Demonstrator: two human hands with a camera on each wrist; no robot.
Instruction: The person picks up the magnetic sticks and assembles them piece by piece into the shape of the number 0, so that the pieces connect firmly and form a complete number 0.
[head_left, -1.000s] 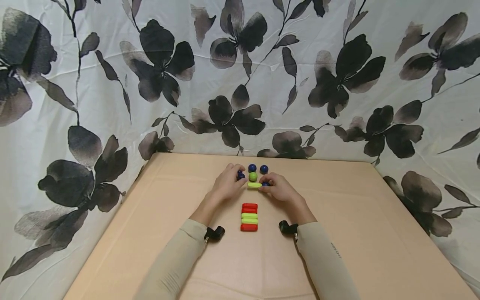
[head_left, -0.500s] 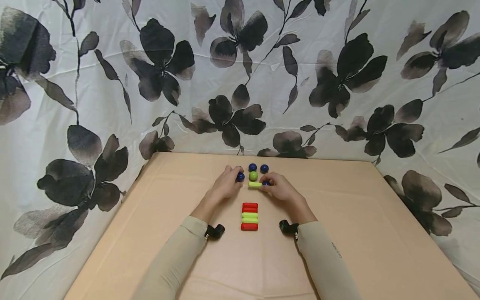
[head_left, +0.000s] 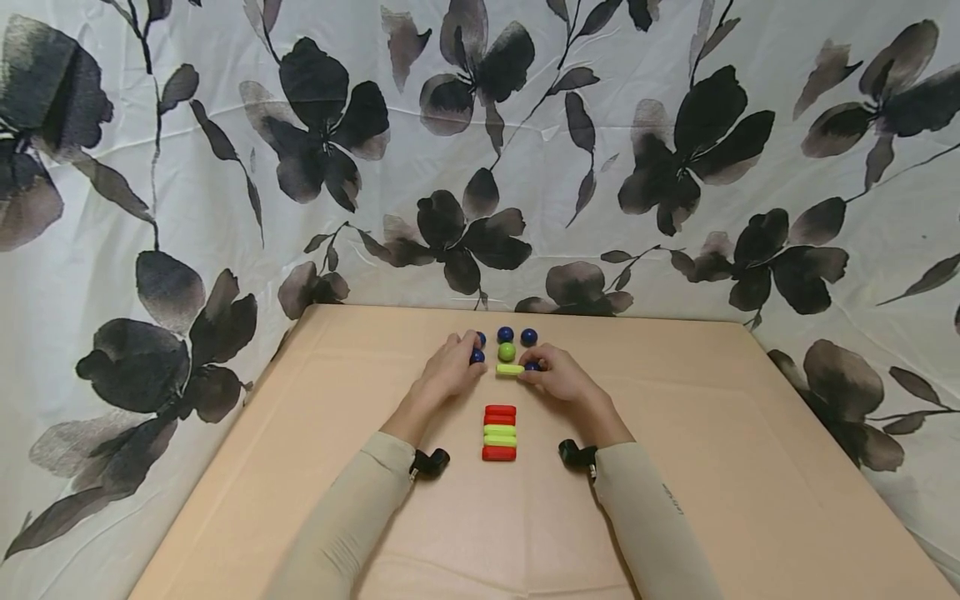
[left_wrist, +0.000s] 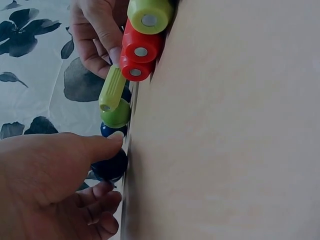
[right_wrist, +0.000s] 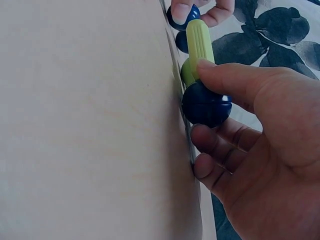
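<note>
My left hand (head_left: 452, 367) holds a blue ball (left_wrist: 111, 166) between thumb and fingers at the table's far part. Another blue ball (head_left: 482, 339) shows partly behind its fingertips. My right hand (head_left: 558, 375) has its thumb on the end of a yellow-green rod (right_wrist: 199, 42) and its thumb and fingers about a blue ball (right_wrist: 207, 106). Rod and ball appear to touch. Just beyond the rod sits a green ball (head_left: 506, 352), with a blue ball (head_left: 506, 335) behind it and a further blue ball (head_left: 528, 337) to the right.
Nearer on the tan tabletop (head_left: 375, 533), red rods (head_left: 499, 454) and yellow-green rods (head_left: 499, 436) lie side by side in a column between the forearms. Silver discs show on rod ends in the left wrist view. Flowered cloth (head_left: 570, 167) hangs beyond the far edge.
My left hand has drawn its blue ball slightly left and nearer, its thumb moving away from the rod and green ball. The right hand stays nearly still.
</note>
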